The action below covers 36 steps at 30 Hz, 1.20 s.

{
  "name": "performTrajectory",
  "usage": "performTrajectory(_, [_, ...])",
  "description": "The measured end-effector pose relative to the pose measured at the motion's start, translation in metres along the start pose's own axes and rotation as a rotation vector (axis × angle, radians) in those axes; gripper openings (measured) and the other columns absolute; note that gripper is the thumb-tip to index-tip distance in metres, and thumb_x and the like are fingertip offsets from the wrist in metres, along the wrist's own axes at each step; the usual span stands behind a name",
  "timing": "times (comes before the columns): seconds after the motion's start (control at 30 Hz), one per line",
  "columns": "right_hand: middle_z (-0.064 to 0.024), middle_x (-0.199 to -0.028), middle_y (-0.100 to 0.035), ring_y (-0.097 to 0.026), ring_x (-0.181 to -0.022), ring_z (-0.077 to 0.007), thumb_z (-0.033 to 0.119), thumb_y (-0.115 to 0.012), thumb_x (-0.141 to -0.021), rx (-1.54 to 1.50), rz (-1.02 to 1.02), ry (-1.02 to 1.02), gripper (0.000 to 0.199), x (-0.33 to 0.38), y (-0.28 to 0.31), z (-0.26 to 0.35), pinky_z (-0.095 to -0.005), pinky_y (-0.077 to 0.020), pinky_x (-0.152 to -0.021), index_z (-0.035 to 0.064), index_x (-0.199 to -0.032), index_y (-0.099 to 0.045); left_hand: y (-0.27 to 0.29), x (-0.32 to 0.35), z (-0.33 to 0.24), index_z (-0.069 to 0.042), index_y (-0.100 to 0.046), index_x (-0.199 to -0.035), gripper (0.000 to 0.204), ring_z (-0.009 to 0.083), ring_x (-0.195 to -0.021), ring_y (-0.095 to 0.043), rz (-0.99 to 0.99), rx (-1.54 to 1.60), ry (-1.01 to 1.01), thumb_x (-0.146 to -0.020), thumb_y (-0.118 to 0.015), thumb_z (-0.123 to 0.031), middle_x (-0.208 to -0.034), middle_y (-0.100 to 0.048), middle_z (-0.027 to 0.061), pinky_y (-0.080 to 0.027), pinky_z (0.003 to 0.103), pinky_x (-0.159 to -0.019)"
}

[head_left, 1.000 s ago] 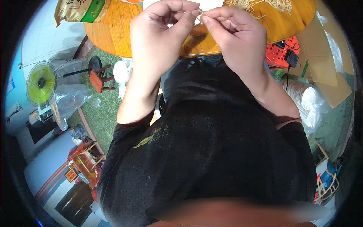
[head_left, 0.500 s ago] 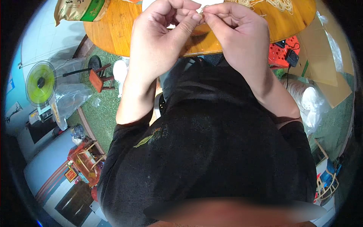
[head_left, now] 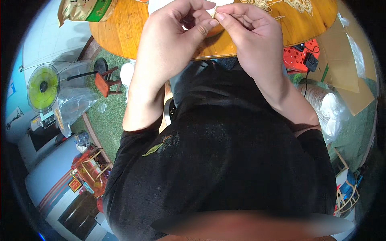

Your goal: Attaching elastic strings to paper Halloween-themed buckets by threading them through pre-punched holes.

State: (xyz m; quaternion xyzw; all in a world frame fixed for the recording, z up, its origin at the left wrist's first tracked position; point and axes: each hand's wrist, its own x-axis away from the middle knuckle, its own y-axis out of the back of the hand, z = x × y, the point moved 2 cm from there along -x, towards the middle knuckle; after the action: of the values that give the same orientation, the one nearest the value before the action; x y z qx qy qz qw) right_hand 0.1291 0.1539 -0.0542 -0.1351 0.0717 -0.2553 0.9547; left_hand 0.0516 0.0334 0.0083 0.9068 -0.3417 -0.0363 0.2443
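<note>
At the table's near edge, both my hands meet fingertip to fingertip. A small pale piece [head_left: 214,12] shows between them, too small and too covered to name. My right hand [head_left: 259,36] pinches it between thumb and forefinger, the other fingers curled. My left hand [head_left: 167,44] is closed, its thumb against curled fingers beside the piece; whatever lies inside them is hidden. Behind the hands sits a white rounded object [head_left: 157,5], mostly covered. Loose bundles of thin beige strands [head_left: 299,5] lie on the wooden table [head_left: 116,40], right of my hands.
A gold and green packet [head_left: 86,10] stands at the table's left. A green fan [head_left: 43,87] and a small red stool [head_left: 103,84] are on the left. To the right are a red stool [head_left: 295,58], cardboard [head_left: 341,60] and white stacked items in plastic [head_left: 329,106].
My right hand has shifted slightly left. The left fingertips sit a little lower and apart from the right ones, showing more of the pale piece.
</note>
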Motion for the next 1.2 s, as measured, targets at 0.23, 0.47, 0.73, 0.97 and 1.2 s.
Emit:
performTrajectory(0.23, [-0.0100,-0.092,-0.073,-0.070,-0.084,-0.0108,-0.007,-0.065,-0.095,-0.121,-0.043,0.064,0.011,-0.004,0.003,-0.010,-0.0224,-0.0542,-0.075,-0.0039,-0.103,-0.058,0.001,0.000,-0.008,0.004,-0.071,-0.106,0.012,0.0072,-0.079,-0.065,0.016,-0.073,-0.002,-0.096,-0.071,-0.001,-0.088,-0.072,0.0036,-0.055,0.024,-0.071])
performTrajectory(0.47, [-0.0112,-0.094,-0.073,-0.070,-0.085,-0.0112,-0.007,-0.067,-0.094,-0.096,0.024,-0.042,0.016,-0.008,0.010,-0.009,-0.0225,-0.0541,-0.076,-0.0010,-0.102,-0.054,0.001,0.000,-0.002,0.004,-0.071,-0.102,0.008,0.0076,-0.079,-0.067,-0.001,-0.039,-0.056,-0.097,-0.071,-0.002,-0.087,-0.073,0.0044,-0.055,0.024,-0.071])
performTrajectory(0.73, [-0.0074,-0.094,-0.072,-0.068,-0.088,-0.0113,-0.002,-0.067,-0.096,-0.021,0.045,-0.100,0.011,-0.008,0.010,-0.003,-0.0225,-0.0530,-0.081,-0.0022,-0.104,-0.059,0.001,0.000,0.004,0.004,-0.071,-0.101,0.006,0.0081,-0.078,-0.067,-0.038,0.013,-0.090,-0.096,-0.070,-0.001,-0.085,-0.073,0.0053,-0.054,0.024,-0.069])
performTrajectory(0.97, [-0.0048,-0.094,-0.071,-0.059,-0.072,-0.0049,0.003,-0.069,-0.097,-0.048,0.024,-0.225,0.012,-0.007,0.011,0.000,-0.0183,-0.0449,-0.063,-0.0001,-0.104,-0.060,-0.001,0.002,0.004,0.003,-0.071,-0.104,0.011,0.0076,-0.077,-0.065,-0.005,0.008,-0.077,-0.093,-0.069,0.002,-0.085,-0.071,0.0042,-0.054,0.024,-0.069])
performTrajectory(1.2, [-0.0032,-0.091,-0.069,-0.059,-0.073,-0.0030,0.002,-0.070,-0.096,-0.143,-0.010,-0.080,0.015,-0.008,0.011,-0.012,-0.0175,-0.0444,-0.062,0.0005,-0.105,-0.059,0.003,-0.002,0.001,0.003,-0.070,-0.105,0.014,0.0074,-0.078,-0.062,-0.005,-0.028,-0.068,-0.091,-0.067,0.004,-0.085,-0.068,0.0019,-0.052,0.023,-0.071])
